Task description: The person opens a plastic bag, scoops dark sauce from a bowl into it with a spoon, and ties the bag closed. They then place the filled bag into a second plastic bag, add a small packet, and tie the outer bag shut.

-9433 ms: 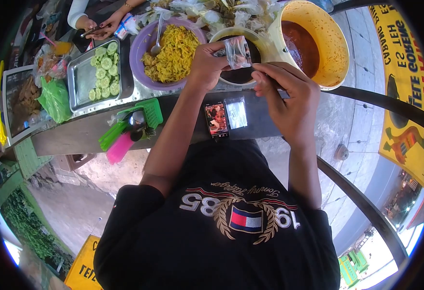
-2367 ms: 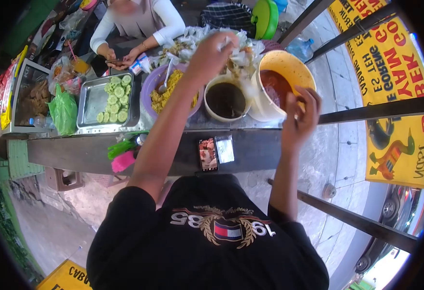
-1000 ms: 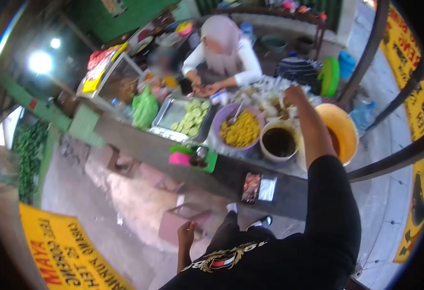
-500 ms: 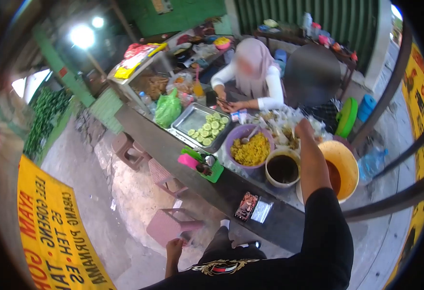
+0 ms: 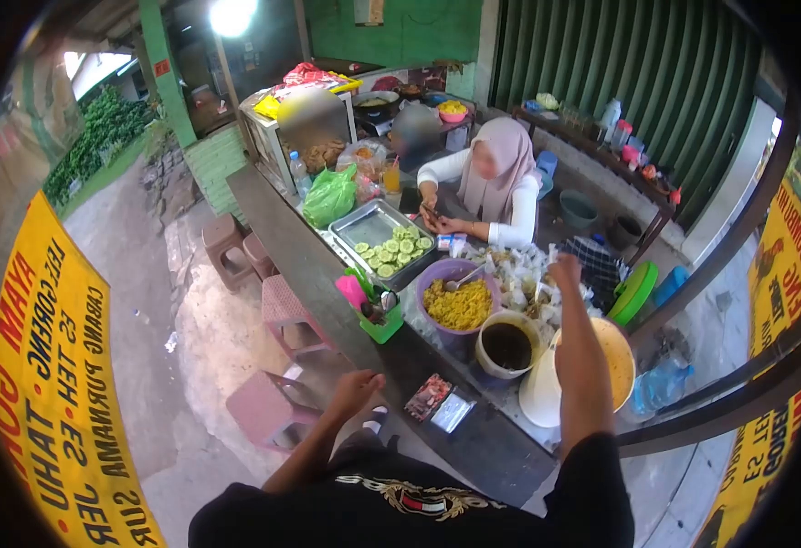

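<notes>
My right arm stretches over the counter, and my right hand (image 5: 565, 270) is at a pile of small filled plastic bags (image 5: 533, 288). Its fingers look curled in, and whatever they may hold is hidden. My left hand (image 5: 357, 395) hangs loosely closed near the counter's front edge with nothing visible in it. Below my right forearm stands a white bucket (image 5: 539, 397) with orange-brown liquid. Beside it are a tub of dark liquid (image 5: 507, 347) and a purple basin (image 5: 432, 274) of yellow food with a spoon.
A metal tray (image 5: 364, 219) of cucumber slices and a green cutlery holder (image 5: 382, 327) stand on the counter (image 5: 327, 292). Two small packs (image 5: 442, 402) lie near its edge. Behind it sits a person (image 5: 492, 183) with a phone. Plastic stools (image 5: 268, 406) stand at the left.
My view has shifted, so the stall sits differently in the frame. My left hand has risen towards the counter edge. My right hand stays at the plastic bags.
</notes>
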The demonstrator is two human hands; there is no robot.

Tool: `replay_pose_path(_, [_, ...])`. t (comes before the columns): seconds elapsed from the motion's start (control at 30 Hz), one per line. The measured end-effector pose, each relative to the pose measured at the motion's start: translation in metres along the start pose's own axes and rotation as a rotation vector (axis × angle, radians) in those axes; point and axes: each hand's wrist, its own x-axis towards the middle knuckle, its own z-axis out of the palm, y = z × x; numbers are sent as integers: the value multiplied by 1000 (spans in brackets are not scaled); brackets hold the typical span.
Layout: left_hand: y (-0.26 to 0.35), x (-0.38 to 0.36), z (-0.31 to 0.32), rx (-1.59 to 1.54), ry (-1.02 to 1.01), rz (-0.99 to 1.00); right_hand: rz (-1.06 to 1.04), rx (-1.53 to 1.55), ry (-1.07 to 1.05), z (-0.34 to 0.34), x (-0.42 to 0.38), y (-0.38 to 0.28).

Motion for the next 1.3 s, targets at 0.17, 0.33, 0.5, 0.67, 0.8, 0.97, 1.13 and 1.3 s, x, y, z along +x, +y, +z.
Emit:
replay_pose_path(0.17, [86, 42, 52, -459, -66, 277, -150, 516, -58, -45, -136, -85])
replay_pose_path(0.33, [102, 44, 92, -176, -152, 547, -44, 945, -72, -12, -340, -105])
replay_pose_path(0.5, [63, -5, 136, -271, -828, -20, 226, 701, -60, -5, -436, -61])
replay_pose_path(0.67, [76, -11, 143, -308, -973, 31, 198, 633, 292, -15, -451, -54])
replay_pose_path(0.8, [81, 8, 139, -197, -1230, 156, 390, 782, 396, -15, -459, -69])
replay_pose_path(0.97, [94, 36, 119, -49, -1326, 450, 583, 817, 453, 4, -450, -87])
replay_pose_path(1.13, [97, 74, 95, 19, -1115, 924, 704, 1110, 507, 34, -413, -110])
replay_pose_path(1.3, [83, 134, 80, -65, -1099, 740, 603, 1008, 494, 22, -375, -122])
